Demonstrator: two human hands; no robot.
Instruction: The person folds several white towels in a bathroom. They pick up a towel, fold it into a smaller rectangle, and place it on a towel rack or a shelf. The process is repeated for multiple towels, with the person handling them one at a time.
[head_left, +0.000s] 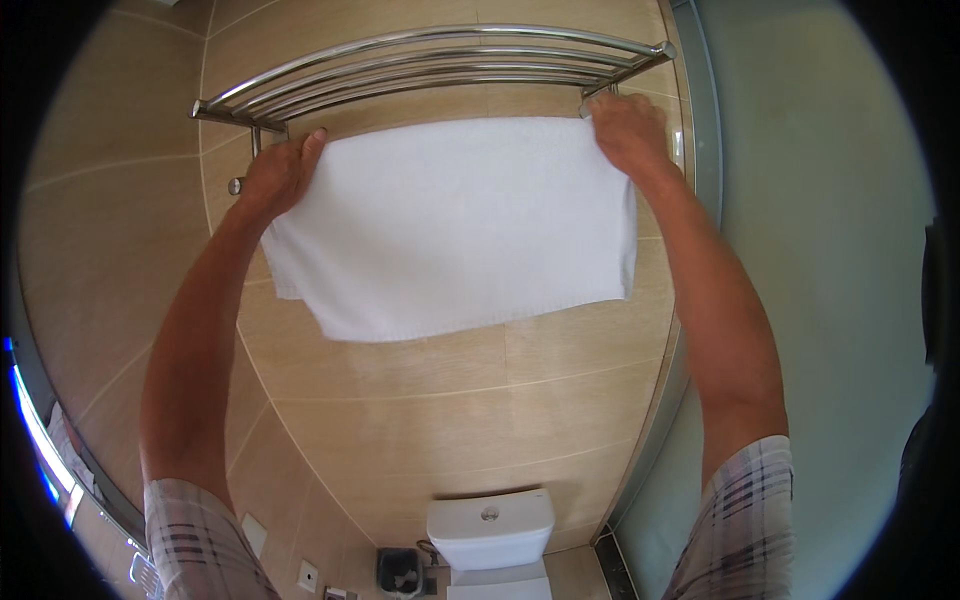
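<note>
A white towel (457, 225) hangs over the lower bar of a chrome towel rack (442, 56) on the tiled wall, its lower edge slanting. My left hand (281, 174) grips the towel's upper left corner, the thumb on top, beside the rack's left bracket. At the upper right corner, my right hand (631, 129) is closed around the towel's edge just under the right bracket; its fingertips are partly hidden. Most of the lower bar lies hidden behind the cloth, with its round left end showing.
Below stands a white toilet (491, 525) with a round flush button. A dark waste bin (399, 571) is to its left. A frosted glass panel (810, 262) runs down the right side. Wall sockets sit low on the left wall.
</note>
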